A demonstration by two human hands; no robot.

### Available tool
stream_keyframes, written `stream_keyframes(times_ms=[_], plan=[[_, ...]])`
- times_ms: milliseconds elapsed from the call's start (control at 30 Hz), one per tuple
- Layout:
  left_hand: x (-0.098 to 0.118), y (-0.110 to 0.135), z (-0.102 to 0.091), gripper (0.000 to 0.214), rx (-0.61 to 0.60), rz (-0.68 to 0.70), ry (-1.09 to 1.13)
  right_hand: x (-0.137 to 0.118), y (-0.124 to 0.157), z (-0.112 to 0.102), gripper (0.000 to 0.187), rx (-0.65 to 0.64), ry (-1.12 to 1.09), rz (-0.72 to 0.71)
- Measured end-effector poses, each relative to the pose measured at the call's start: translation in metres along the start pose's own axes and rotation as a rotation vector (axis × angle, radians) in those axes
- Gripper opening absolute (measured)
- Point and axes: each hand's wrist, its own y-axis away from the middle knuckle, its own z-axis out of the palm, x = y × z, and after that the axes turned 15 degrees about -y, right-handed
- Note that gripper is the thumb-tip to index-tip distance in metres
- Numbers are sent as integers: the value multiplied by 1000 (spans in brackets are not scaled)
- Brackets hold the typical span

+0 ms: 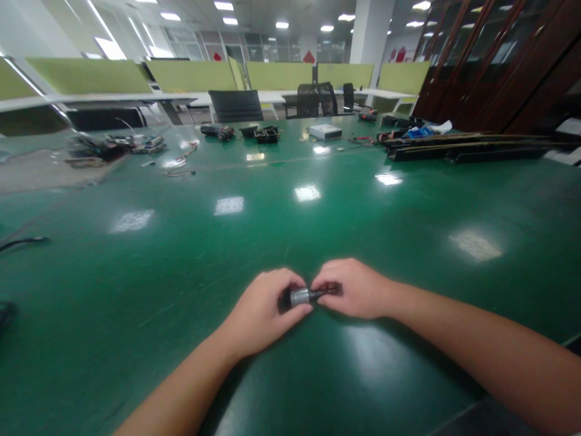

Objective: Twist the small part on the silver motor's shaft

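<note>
Low over the green tabletop [181,272], near its front edge, my two hands meet around a small cylindrical part [299,296]. It has a black end, a silver band in the middle and a thinner dark section toward the right; blur hides its exact kind. My left hand [265,312] wraps thumb and fingers round the thick black end. With thumb and fingertips, my right hand [356,287] pinches the thin dark end. The part lies roughly level, pointing left to right, and its outer ends are partly covered by my fingers.
Along the far side are a power tool [218,132], black parts [265,134], a silver box [325,131] and long dark strips [454,148]. Tangled wires and parts [113,147] lie at the far left. A black cable [25,242] reaches in from the left edge.
</note>
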Motion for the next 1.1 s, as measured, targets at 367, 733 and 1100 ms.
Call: stream_keyframes(times_ms=[367, 733, 1100], plan=[[1, -1, 1, 18, 2, -13, -7, 3, -3, 4, 11, 23, 57, -69], [-1, 1, 2, 21, -6, -18, -15, 4, 0, 1, 11, 0, 98, -98], [-2, 2, 1, 21, -3, -9, -13, 1, 0, -2, 11, -29, 97, -46]])
